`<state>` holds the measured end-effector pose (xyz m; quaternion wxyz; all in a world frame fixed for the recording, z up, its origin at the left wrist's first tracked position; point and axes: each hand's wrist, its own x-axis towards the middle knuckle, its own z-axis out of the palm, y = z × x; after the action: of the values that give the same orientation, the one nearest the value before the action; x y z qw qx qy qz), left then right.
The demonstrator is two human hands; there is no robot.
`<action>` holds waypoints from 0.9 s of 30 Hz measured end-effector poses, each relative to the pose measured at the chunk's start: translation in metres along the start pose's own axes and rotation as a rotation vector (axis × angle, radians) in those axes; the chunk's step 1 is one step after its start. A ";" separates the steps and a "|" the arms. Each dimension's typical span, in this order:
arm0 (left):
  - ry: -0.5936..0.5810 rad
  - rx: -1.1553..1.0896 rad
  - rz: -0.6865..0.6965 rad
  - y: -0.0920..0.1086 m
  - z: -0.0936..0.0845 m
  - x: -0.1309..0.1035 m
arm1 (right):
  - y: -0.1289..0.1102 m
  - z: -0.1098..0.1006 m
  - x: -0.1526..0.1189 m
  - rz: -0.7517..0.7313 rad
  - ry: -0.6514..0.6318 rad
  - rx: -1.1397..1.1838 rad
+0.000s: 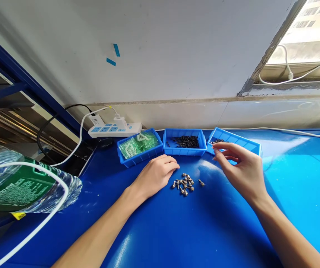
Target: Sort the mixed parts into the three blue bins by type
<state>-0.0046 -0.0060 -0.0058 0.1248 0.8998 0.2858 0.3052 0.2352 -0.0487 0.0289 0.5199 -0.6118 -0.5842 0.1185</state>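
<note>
A small pile of metal screws (186,182) lies on the blue table, with one loose screw (201,182) just right of it. My left hand (157,172) rests on the table left of the pile, fingers curled together; their undersides are hidden. Over the front left corner of the right blue bin (243,139) is my right hand (242,169), thumb and index finger pinched close. Whatever may be between those fingertips is too small to make out. Dark small parts (218,141) show in that bin, partly behind the hand.
The middle blue bin (184,152) holds black screws (187,141). Green-looking plastic packets (140,144) fill the left bin (141,159). Behind stands a power strip (132,129) with plugged-in cables. A large bottle (22,186) and a white cable (65,186) occupy the left side.
</note>
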 end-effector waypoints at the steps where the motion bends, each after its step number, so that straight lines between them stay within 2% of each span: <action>1: 0.026 -0.051 -0.024 0.002 0.000 0.001 | 0.000 0.000 0.000 -0.015 -0.010 0.004; 3: 0.087 -0.185 -0.110 0.006 0.000 0.003 | 0.000 0.001 -0.001 -0.049 -0.045 0.008; 7: 0.178 -0.519 -0.376 0.015 -0.001 0.009 | -0.001 0.003 -0.005 -0.097 -0.160 0.051; 12: 0.164 -0.849 -0.596 0.021 -0.002 0.013 | -0.005 0.007 -0.011 -0.093 -0.336 0.167; 18: 0.174 -0.971 -0.634 0.024 -0.006 0.016 | -0.012 0.009 -0.011 0.048 -0.548 0.295; 27: 0.081 -0.986 -0.679 0.029 -0.005 0.017 | -0.013 0.010 -0.011 0.271 -0.657 0.516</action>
<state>0.0154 -0.0189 0.0177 0.6071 0.5818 0.3865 0.3789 0.2168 -0.0553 0.0293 0.4222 -0.4630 -0.5842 0.5159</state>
